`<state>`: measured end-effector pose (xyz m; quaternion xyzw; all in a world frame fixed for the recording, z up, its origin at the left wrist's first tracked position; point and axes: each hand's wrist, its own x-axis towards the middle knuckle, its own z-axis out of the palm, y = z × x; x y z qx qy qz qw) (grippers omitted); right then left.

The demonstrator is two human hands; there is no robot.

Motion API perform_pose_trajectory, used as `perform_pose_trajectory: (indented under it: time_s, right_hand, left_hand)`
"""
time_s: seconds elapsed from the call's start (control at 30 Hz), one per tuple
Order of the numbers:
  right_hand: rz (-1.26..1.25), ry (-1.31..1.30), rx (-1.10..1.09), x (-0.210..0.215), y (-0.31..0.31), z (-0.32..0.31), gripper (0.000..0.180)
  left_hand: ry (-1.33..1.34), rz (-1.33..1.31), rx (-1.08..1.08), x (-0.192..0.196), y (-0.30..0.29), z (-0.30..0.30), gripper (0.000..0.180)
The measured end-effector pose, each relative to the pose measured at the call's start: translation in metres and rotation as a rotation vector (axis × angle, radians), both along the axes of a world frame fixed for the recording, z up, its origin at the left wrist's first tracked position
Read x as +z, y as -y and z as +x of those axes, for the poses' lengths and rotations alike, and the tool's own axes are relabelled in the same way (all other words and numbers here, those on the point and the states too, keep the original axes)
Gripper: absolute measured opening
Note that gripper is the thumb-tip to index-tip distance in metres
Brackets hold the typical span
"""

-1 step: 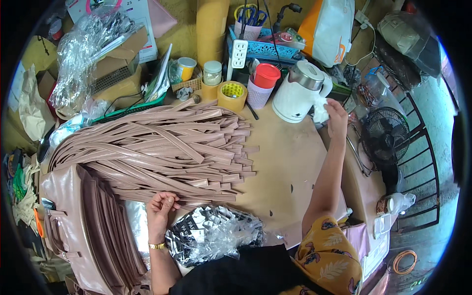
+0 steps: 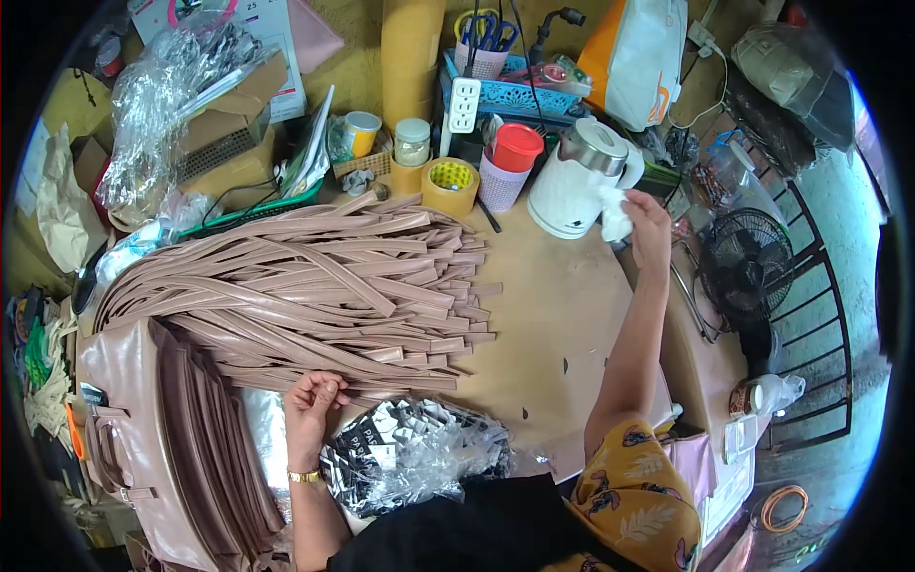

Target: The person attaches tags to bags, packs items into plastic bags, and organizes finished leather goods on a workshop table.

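Note:
At the back right my right hand (image 2: 650, 221) pinches a crumpled white cloth (image 2: 615, 214), which hangs against the side of a white electric kettle (image 2: 569, 195) near its handle. My left hand (image 2: 313, 402) is at the front, fingers curled and thumb pressed to them; whatever they may hold cannot be made out. Just beyond it lies a wide pile of dusty-pink leather-like straps (image 2: 315, 281). A clear plastic bag of black-and-white printed tags (image 2: 419, 453) is close beside my left wrist. Left of that wrist stands a stack of pink handbags (image 2: 124, 419).
Behind the straps are a roll of tape (image 2: 450, 186), a lidded jar (image 2: 412, 143), a red-lidded container (image 2: 518, 148) and a white power strip (image 2: 464, 105). A blue basket (image 2: 515, 92) sits at the back. On the right stands a black fan (image 2: 746, 259).
My right hand has shifted slightly, and the white cloth has moved a little to the left against the kettle. My left hand stays where it was.

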<state>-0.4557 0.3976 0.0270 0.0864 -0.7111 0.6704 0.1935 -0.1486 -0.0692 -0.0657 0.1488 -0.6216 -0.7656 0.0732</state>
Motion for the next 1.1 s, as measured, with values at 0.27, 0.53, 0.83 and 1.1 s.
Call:
perform_pose_trajectory:
  time_s: [0.27, 0.53, 0.83, 1.1]
  right_hand:
    - [0.822, -0.769, -0.16, -0.008, 0.148, -0.045, 0.01]
    - [1.178, -0.78, -0.401, -0.018, 0.173, -0.035, 0.029]
    - [1.269, -0.511, -0.155, -0.032, 0.173, -0.044, 0.046]
    - [1.118, -0.392, 0.09, 0.023, 0.155, 0.059, 0.043]
  left_hand:
    - [-0.027, -0.003, -0.021, -0.003, 0.004, -0.001, 0.013]
    - [0.046, 0.073, -0.034, 0.002, 0.003, 0.002, 0.013]
    - [0.025, 0.137, -0.056, 0.003, 0.004, 0.004, 0.014]
    - [-0.289, 0.076, 0.219, 0.03, 0.03, 0.051, 0.027]
